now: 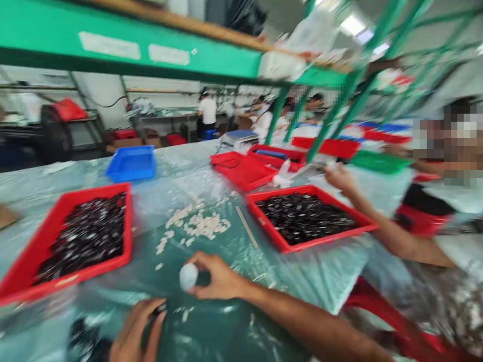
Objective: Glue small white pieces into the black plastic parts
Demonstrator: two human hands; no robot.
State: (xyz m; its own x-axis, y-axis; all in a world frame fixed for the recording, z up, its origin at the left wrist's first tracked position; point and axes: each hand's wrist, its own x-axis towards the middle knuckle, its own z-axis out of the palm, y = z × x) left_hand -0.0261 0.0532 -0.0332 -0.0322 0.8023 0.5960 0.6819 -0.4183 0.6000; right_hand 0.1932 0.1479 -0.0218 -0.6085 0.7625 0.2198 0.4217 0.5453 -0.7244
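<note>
My right hand [221, 277] pinches a round whitish object [188, 276] between thumb and fingers, above the green table covering; whether it is a cap or the end of a bottle cannot be made out. To its left, low in the view, my left hand [138, 332] has thumb and forefinger closed on a small black piece [160, 307], blurred by motion. Beyond my hands lies a loose spread of small white pieces [206, 224]. More black pieces [85, 337] lie beside my left hand, partly cut off by the lower edge.
Red trays of black parts stand left [128, 221] and right [271, 239]. A thin stick [246, 227] lies near the right one. Behind are a blue tray [132, 162] and a red tray [243, 171]. A co-worker's arm [400, 241] reaches in from the right. A green shelf beam [226, 55] crosses above.
</note>
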